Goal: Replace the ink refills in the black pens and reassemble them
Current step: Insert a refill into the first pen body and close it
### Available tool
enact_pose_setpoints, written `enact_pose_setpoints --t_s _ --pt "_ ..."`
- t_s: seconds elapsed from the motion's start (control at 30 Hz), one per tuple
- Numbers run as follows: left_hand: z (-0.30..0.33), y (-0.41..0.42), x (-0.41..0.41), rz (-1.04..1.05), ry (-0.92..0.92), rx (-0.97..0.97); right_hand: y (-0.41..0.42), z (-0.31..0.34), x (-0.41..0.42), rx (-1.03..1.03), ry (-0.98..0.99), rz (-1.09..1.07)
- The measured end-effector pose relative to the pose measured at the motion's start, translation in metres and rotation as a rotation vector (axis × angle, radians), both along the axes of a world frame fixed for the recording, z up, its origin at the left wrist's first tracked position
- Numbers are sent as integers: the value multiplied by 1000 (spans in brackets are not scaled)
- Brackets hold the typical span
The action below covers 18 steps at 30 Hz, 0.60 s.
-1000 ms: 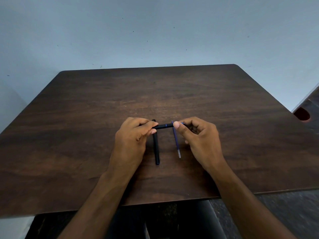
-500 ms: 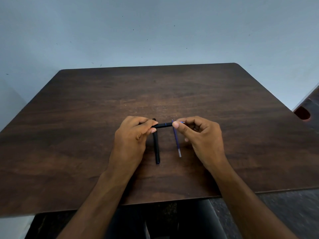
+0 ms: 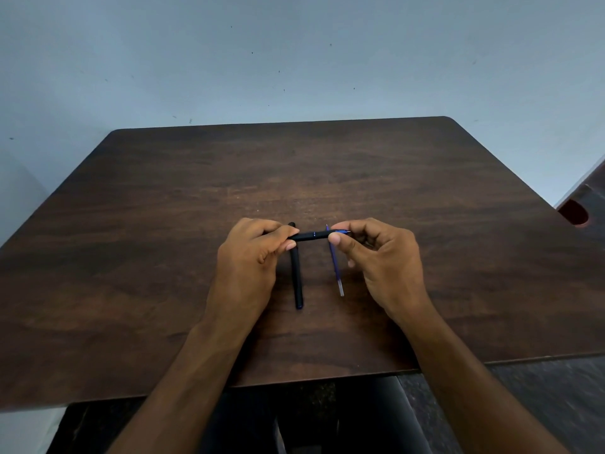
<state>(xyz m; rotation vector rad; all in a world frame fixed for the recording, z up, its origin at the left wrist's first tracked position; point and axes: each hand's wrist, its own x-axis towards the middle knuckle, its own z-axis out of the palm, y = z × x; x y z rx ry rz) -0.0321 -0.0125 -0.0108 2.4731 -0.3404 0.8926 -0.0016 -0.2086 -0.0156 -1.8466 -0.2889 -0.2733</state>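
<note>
I hold a black pen [image 3: 309, 236] level between both hands, just above the dark wooden table [image 3: 163, 224]. My left hand [image 3: 252, 263] pinches its left end. My right hand [image 3: 379, 260] pinches its right end, where a blue tip section and a fine point stick out. A second black pen [image 3: 297, 280] lies on the table below, running towards me. A loose blue ink refill [image 3: 336, 270] with a clear end lies beside it to the right, also pointing towards me.
A pale blue wall stands behind the table's far edge. At the right edge of view is a dark piece of furniture with a red rounded cut-out [image 3: 574, 213]. My dark-clothed legs show below the table's near edge.
Both hands and the held pen stay in nearly the same place; my right fingers have shifted slightly on the pen's tip end. The pen and refill on the table have not moved.
</note>
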Motion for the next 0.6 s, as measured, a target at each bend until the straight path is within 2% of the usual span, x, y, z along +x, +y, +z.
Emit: enact_pose_setpoints --t_s 0.17,0.33,0.6 --pt "1 -1 0 8 8 -9 -2 2 0 61 7 40" --pt "3 -2 -1 15 24 -8 -2 2 -2 -6 -22 5" --pt "2 -2 -1 28 32 -24 -1 1 -1 45 -7 -14"
